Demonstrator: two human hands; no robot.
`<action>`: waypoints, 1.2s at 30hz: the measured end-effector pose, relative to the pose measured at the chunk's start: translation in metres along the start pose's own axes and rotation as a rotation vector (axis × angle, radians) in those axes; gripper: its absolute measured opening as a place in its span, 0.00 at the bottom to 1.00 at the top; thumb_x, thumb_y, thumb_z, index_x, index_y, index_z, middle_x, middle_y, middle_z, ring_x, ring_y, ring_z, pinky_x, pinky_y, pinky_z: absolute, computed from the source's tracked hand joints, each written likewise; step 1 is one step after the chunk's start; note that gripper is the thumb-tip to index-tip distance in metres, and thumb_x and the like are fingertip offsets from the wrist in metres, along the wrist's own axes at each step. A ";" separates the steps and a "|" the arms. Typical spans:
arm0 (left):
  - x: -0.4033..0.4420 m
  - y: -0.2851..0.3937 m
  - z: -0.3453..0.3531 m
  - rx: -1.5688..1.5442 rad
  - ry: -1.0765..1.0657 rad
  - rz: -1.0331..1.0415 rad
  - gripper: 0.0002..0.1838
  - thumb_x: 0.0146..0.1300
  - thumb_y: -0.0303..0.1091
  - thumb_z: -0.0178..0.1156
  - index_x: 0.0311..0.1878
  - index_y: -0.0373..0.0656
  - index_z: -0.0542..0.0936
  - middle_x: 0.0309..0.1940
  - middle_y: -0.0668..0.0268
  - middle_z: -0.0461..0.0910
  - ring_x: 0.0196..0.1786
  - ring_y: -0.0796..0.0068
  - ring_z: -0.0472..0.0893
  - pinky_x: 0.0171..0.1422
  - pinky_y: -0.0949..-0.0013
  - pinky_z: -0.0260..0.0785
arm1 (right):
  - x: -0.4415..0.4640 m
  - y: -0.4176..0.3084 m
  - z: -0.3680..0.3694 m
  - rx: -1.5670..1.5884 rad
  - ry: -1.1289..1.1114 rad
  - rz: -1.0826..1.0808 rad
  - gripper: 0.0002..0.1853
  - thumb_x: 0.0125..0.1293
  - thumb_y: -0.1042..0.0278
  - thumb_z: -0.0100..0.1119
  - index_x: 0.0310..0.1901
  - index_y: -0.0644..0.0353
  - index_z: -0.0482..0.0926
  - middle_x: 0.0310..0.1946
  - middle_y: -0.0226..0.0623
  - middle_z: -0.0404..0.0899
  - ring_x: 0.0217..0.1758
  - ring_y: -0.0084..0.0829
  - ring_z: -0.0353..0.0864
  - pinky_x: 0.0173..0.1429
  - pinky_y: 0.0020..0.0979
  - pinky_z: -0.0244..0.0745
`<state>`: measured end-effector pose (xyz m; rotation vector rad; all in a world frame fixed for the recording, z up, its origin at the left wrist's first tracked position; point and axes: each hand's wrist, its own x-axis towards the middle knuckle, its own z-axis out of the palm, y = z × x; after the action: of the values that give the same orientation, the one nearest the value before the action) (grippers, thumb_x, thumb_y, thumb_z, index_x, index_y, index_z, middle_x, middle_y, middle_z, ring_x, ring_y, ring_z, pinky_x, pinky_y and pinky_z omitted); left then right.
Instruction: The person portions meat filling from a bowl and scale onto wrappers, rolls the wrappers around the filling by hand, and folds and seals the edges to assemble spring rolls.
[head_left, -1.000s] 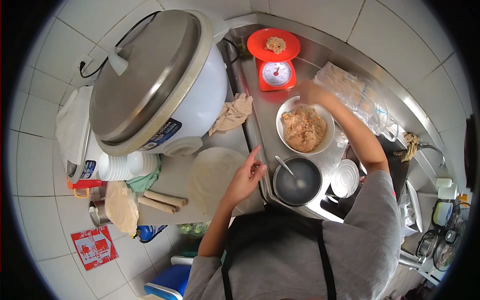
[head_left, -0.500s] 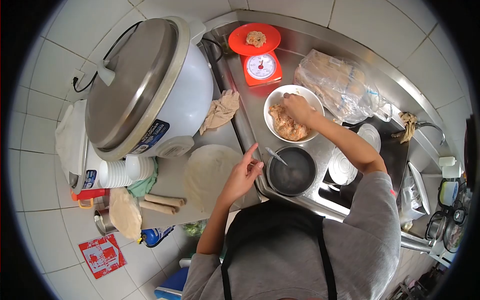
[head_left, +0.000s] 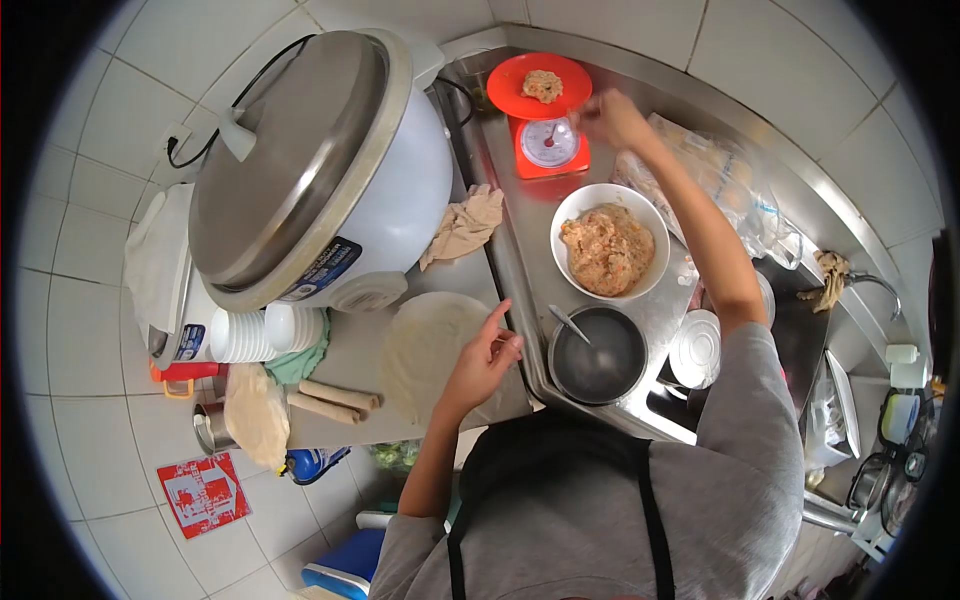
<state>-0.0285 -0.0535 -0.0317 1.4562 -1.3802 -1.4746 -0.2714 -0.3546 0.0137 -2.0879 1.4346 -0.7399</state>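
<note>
My right hand (head_left: 612,118) is beside the red scale (head_left: 552,150), near the right edge of its plate; its fingers are blurred, and what they hold, if anything, cannot be made out. On the red plate (head_left: 508,88) lies a small lump of filling (head_left: 541,86). The white bowl (head_left: 560,255) below holds a large mound of orange-flecked filling (head_left: 608,248). My left hand (head_left: 485,358) hovers at the right edge of a round thin wrapper (head_left: 425,340), index finger stretched out, holding nothing. A dark bowl (head_left: 598,368) with a spoon (head_left: 570,325) stands to its right.
A large cooker (head_left: 405,215) fills the left, with a crumpled cloth (head_left: 465,228) beside it. Two rolls (head_left: 330,402), stacked white bowls (head_left: 240,335) and a dough-like stack (head_left: 256,410) lie lower left. Plastic bags (head_left: 715,180) and a tin lid (head_left: 695,350) are on the right.
My right hand has moved from inside the white bowl up to the scale's plate. The left hand keeps its pose near the wrapper. The camera view has shifted slightly.
</note>
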 end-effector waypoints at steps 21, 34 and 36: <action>-0.005 -0.001 -0.013 0.029 0.006 -0.047 0.30 0.68 0.31 0.54 0.71 0.44 0.56 0.38 0.64 0.77 0.38 0.78 0.78 0.42 0.74 0.71 | 0.044 0.020 0.022 -0.161 0.030 -0.103 0.07 0.49 0.73 0.60 0.30 0.62 0.84 0.29 0.48 0.82 0.37 0.43 0.83 0.46 0.38 0.77; -0.010 -0.004 -0.012 0.052 -0.057 -0.032 0.29 0.68 0.32 0.55 0.71 0.43 0.59 0.38 0.64 0.77 0.38 0.78 0.77 0.42 0.75 0.70 | -0.116 0.028 0.077 -0.557 -0.164 -0.091 0.06 0.55 0.76 0.54 0.32 0.67 0.80 0.31 0.52 0.81 0.37 0.46 0.83 0.42 0.40 0.80; -0.012 -0.003 -0.012 0.052 -0.047 -0.029 0.29 0.68 0.32 0.55 0.71 0.43 0.59 0.37 0.64 0.77 0.38 0.78 0.77 0.42 0.74 0.70 | -0.118 0.024 0.072 -0.507 -0.102 -0.033 0.06 0.54 0.76 0.54 0.31 0.67 0.80 0.30 0.53 0.80 0.37 0.47 0.83 0.42 0.41 0.79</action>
<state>-0.0140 -0.0444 -0.0291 1.4884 -1.4413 -1.5105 -0.2737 -0.2447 -0.0731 -2.4828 1.6603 -0.2883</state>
